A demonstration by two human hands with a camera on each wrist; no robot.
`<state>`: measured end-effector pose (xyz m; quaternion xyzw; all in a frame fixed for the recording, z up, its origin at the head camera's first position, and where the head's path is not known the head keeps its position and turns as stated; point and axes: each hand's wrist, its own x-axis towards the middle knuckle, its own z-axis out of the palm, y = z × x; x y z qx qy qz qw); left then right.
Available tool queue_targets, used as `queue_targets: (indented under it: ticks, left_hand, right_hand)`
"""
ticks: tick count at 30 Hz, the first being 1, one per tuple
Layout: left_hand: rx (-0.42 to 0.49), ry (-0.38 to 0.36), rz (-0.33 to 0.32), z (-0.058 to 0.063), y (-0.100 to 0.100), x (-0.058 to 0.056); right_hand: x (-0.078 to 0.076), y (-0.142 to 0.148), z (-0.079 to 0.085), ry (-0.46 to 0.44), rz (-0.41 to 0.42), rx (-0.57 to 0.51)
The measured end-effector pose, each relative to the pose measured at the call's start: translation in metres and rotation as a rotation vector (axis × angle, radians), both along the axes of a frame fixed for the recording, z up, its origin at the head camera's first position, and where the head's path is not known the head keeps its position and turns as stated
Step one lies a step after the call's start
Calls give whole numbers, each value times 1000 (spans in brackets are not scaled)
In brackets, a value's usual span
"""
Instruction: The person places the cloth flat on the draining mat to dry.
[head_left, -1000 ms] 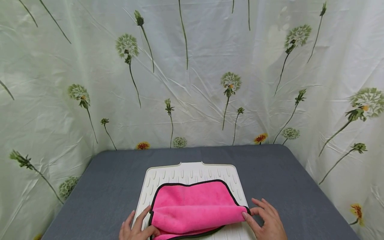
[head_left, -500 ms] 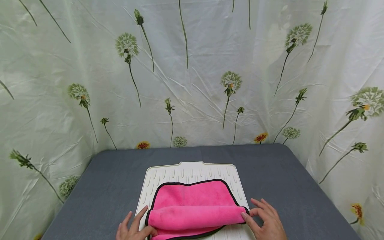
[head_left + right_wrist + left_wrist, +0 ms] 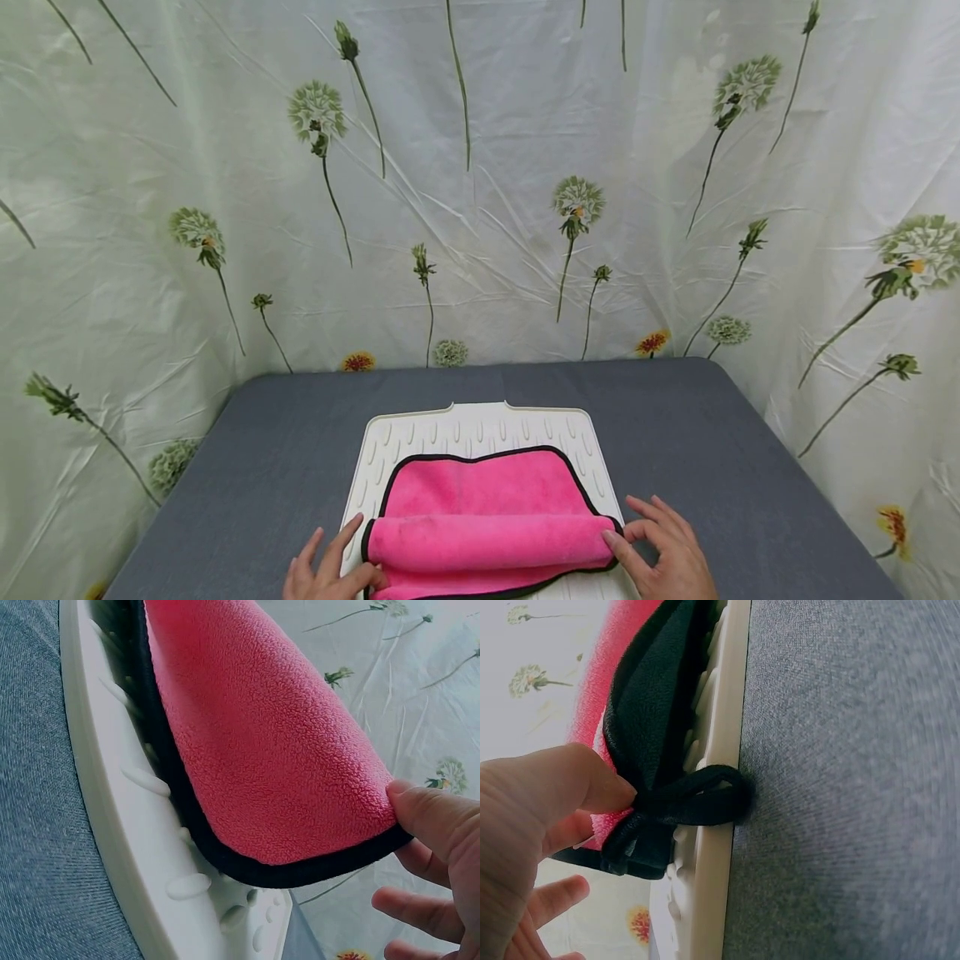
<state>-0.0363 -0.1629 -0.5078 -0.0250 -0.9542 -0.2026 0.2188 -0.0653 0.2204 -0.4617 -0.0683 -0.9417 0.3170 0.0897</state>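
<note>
A pink towel (image 3: 487,540) with a black bound edge lies on a white ribbed draining tray (image 3: 480,423) in the head view. Its near part is lifted into a bulging fold across the middle. My left hand (image 3: 328,573) pinches the fold's left end between thumb and finger. The left wrist view shows a black loop (image 3: 705,796) sticking out from the binding by that thumb. At the fold's right end, my right hand (image 3: 666,552) pinches the towel's edge. The right wrist view shows the pink side (image 3: 277,742) hanging from that pinch, above the tray's raised ribs.
A dark grey cloth-covered table (image 3: 675,433) extends around the tray. Behind and at both sides hangs a pale curtain (image 3: 480,208) printed with dandelions. The tray's raised rim (image 3: 97,817) runs close beside the towel.
My left hand has shifted slightly outward to the left with the towel's edge, and the fold has become straighter and tauter. The right hand stays nearly where it was, pinching its end.
</note>
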Motion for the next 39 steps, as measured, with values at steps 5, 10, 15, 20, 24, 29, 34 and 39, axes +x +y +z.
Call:
queue_targets:
  ticks: [5, 10, 15, 20, 24, 29, 34, 39]
  left_hand:
    - [1, -3, 12, -1, -4, 1]
    - [2, 42, 13, -2, -6, 2]
    - [10, 84, 7, -5, -4, 2]
    - [-25, 68, -2, -8, -3, 3]
    - [-48, 71, -18, -11, -5, 3]
    - [-49, 111, -54, -13, -5, 2]
    - [-56, 106, -72, -17, -6, 1]
    - [-64, 94, -63, -19, -5, 2]
  right_hand:
    - [-1, 0, 1, -7, 3, 2]
    - [-4, 2, 2, -94, 20, -12]
    - [-8, 3, -1, -147, 39, -11]
    - [-10, 4, -9, -165, 40, 22]
    - [-9, 5, -12, -162, 41, 34]
    - [-11, 5, -13, -170, 43, 34]
    - [-12, 5, -15, -189, 43, 31]
    - [-12, 5, -18, -170, 59, 39]
